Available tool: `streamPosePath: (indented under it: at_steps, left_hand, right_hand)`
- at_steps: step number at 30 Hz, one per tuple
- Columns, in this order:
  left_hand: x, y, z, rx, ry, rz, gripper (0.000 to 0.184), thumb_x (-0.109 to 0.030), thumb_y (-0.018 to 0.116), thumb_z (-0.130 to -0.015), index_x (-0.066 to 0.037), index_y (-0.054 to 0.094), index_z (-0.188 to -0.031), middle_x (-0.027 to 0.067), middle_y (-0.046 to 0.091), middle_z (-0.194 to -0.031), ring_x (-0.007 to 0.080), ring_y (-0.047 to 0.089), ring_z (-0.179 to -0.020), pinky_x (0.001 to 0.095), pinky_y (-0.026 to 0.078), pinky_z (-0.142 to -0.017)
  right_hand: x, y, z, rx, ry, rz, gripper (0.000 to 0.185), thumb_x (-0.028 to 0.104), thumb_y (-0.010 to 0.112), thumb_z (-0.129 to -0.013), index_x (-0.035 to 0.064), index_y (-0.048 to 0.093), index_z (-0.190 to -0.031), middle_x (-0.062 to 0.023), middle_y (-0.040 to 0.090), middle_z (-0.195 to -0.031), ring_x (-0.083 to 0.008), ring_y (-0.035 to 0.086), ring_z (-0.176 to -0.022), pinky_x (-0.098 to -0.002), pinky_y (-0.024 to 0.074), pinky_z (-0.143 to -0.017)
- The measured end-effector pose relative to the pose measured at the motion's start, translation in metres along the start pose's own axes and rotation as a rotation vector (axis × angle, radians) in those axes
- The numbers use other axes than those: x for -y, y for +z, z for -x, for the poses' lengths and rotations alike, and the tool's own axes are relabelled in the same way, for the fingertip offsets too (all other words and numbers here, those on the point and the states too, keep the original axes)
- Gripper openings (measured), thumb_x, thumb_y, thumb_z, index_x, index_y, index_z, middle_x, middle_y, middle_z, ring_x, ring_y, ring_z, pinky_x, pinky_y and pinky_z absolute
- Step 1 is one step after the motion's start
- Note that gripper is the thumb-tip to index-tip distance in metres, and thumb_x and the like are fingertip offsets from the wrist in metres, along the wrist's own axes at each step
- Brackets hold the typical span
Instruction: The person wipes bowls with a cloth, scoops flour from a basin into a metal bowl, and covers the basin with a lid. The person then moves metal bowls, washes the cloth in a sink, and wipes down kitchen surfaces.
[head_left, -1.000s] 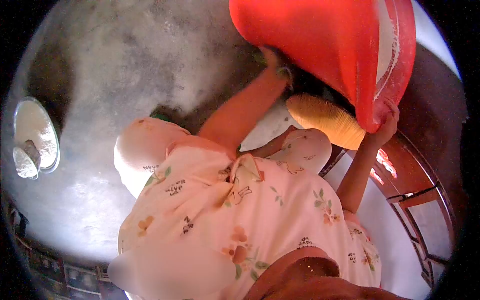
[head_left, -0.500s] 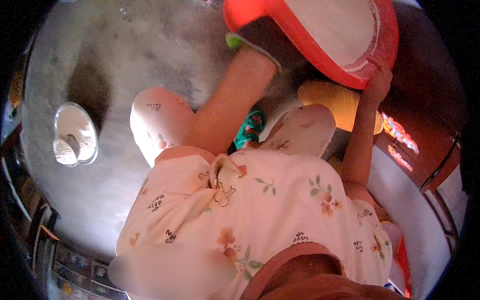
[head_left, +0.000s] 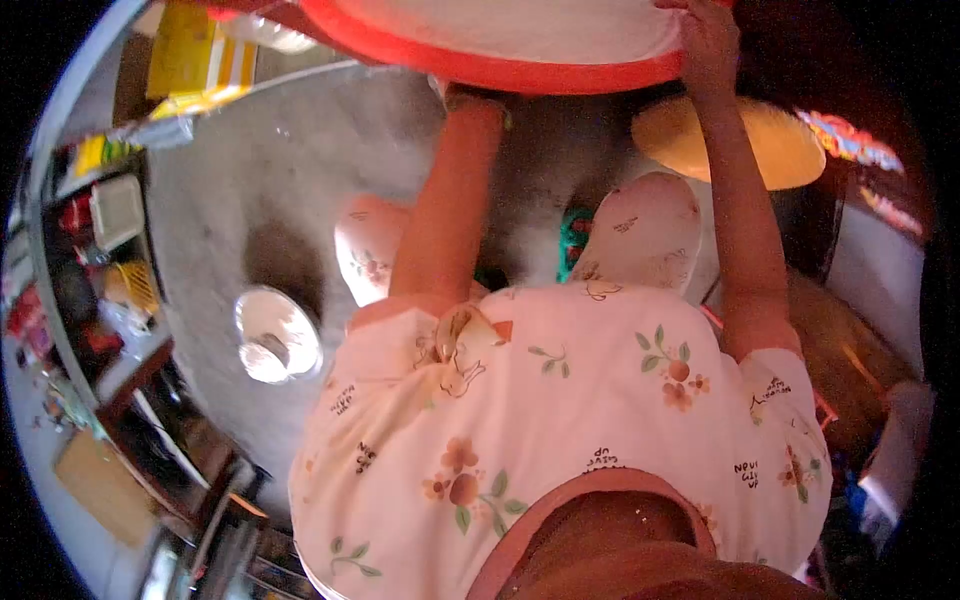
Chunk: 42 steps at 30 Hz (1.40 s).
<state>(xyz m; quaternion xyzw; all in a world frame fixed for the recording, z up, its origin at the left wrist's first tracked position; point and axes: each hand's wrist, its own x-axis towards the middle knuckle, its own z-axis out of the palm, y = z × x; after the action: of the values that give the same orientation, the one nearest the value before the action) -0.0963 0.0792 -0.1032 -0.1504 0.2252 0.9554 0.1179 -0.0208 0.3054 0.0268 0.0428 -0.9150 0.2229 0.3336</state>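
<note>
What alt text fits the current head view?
The right hand grips a red basin by the rim; the left hand is mostly hidden behind it. A bowl sits on the grey floor at left, a yellow disc at right.

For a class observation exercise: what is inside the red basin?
Inside the red basin lies a pale layer, too blurred to identify. It hides the basin's floor; the far rim is cropped.

The red basin [head_left: 560, 79] has turned, showing more of its pale inside
</note>
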Motion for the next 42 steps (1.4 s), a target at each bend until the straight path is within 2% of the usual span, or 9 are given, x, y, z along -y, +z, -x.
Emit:
streamPosePath:
  at_steps: [9, 13, 15, 17, 21, 24, 30, 38, 42]
  left_hand:
    - [0.057, 0.019, 0.069, 0.148, -0.491, -0.125, 0.063, -0.056, 0.031, -0.091, -0.008, 0.041, -0.130, 0.0099, 0.050, -0.122, 0.0274, 0.050, -0.108, 0.0434, 0.040, -0.090]
    - [0.038, 0.028, 0.105, 0.386, -0.668, -0.845, 0.044, -0.039, 0.038, -0.095, -0.004, 0.049, -0.119, 0.0077, 0.056, -0.098, 0.0228, 0.055, -0.089, 0.0362, 0.045, -0.079]
    - [0.039, 0.051, 0.117, 0.525, -0.704, -1.073, 0.037, -0.034, 0.040, -0.097, -0.003, 0.052, -0.115, 0.0069, 0.058, -0.090, 0.0213, 0.057, -0.082, 0.0338, 0.046, -0.075]
    - [0.048, 0.068, 0.132, 0.476, -0.583, -1.267, 0.051, -0.044, 0.037, -0.097, 0.000, 0.053, -0.117, 0.0107, 0.061, -0.102, 0.0203, 0.059, -0.087, 0.0312, 0.047, -0.081]
    - [0.065, 0.057, 0.126, 0.616, -0.638, -1.049, 0.052, -0.044, 0.038, -0.097, 0.002, 0.053, -0.116, 0.0084, 0.060, -0.096, 0.0178, 0.055, -0.086, 0.0316, 0.046, -0.077]
    - [0.037, 0.074, 0.145, 0.491, -0.826, -1.132, 0.047, -0.039, 0.042, -0.097, 0.003, 0.051, -0.116, 0.0065, 0.059, -0.092, 0.0170, 0.054, -0.090, 0.0317, 0.046, -0.078]
    - [-0.051, 0.085, 0.170, 0.640, -0.223, -1.346, 0.032, -0.022, 0.050, -0.095, 0.003, 0.058, -0.113, 0.0112, 0.061, -0.110, 0.0176, 0.059, -0.098, 0.0287, 0.048, -0.081]
    - [-0.149, 0.031, 0.114, 0.057, 0.559, -1.489, 0.036, -0.018, 0.050, -0.093, 0.004, 0.048, -0.122, 0.0124, 0.057, -0.111, 0.0188, 0.056, -0.099, 0.0317, 0.048, -0.084]
    - [-0.153, 0.013, 0.087, -0.005, 0.520, -1.335, 0.043, -0.020, 0.052, -0.092, 0.003, 0.042, -0.127, 0.0122, 0.051, -0.119, 0.0188, 0.052, -0.105, 0.0321, 0.045, -0.086]
  right_hand:
    - [-0.037, 0.024, 0.006, 0.003, 0.024, -0.286, 0.012, 0.009, 0.053, -0.079, 0.0013, 0.061, -0.084, -0.0139, 0.060, -0.094, -0.0320, 0.054, -0.098, -0.0384, 0.0398, -0.091]
    - [-0.027, 0.004, 0.059, -0.374, 0.500, -0.616, 0.020, 0.014, 0.055, -0.084, 0.0021, 0.058, -0.100, -0.0138, 0.056, -0.107, -0.0256, 0.055, -0.102, -0.0360, 0.0413, -0.091]
    - [-0.018, 0.010, 0.116, -0.134, 0.701, -0.504, 0.027, 0.024, 0.057, -0.086, 0.0029, 0.066, -0.099, -0.0137, 0.065, -0.096, -0.0273, 0.058, -0.104, -0.0362, 0.0401, -0.096]
    - [0.035, 0.018, 0.158, -0.138, 0.573, -0.429, 0.033, 0.026, 0.062, -0.084, 0.0043, 0.060, -0.109, -0.0129, 0.062, -0.106, -0.0266, 0.058, -0.104, -0.0372, 0.0434, -0.092]
    - [0.065, 0.007, 0.190, -0.103, 0.857, -0.660, 0.037, 0.020, 0.063, -0.082, 0.0058, 0.056, -0.115, -0.0139, 0.060, -0.111, -0.0281, 0.057, -0.105, -0.0367, 0.0438, -0.092]
    - [0.080, -0.005, 0.171, -0.142, 0.766, -0.602, 0.034, 0.012, 0.060, -0.081, 0.0062, 0.056, -0.115, -0.0142, 0.060, -0.109, -0.0300, 0.058, -0.104, -0.0370, 0.0443, -0.091]
    - [0.052, -0.015, 0.111, -0.409, 0.886, -0.346, 0.033, 0.012, 0.055, -0.086, 0.0086, 0.053, -0.118, -0.0157, 0.060, -0.111, -0.0331, 0.057, -0.106, -0.0382, 0.0423, -0.093]
    - [0.002, 0.061, 0.073, -0.421, 0.582, -0.039, 0.046, 0.018, 0.054, -0.088, 0.0124, 0.045, -0.132, -0.0120, 0.038, -0.141, -0.0307, 0.037, -0.128, -0.0376, 0.0314, -0.106]
    - [0.061, 0.041, 0.102, -0.293, 0.623, -0.179, 0.049, 0.018, 0.054, -0.088, 0.0124, 0.042, -0.135, -0.0098, 0.029, -0.146, -0.0294, 0.030, -0.134, -0.0369, 0.0264, -0.110]
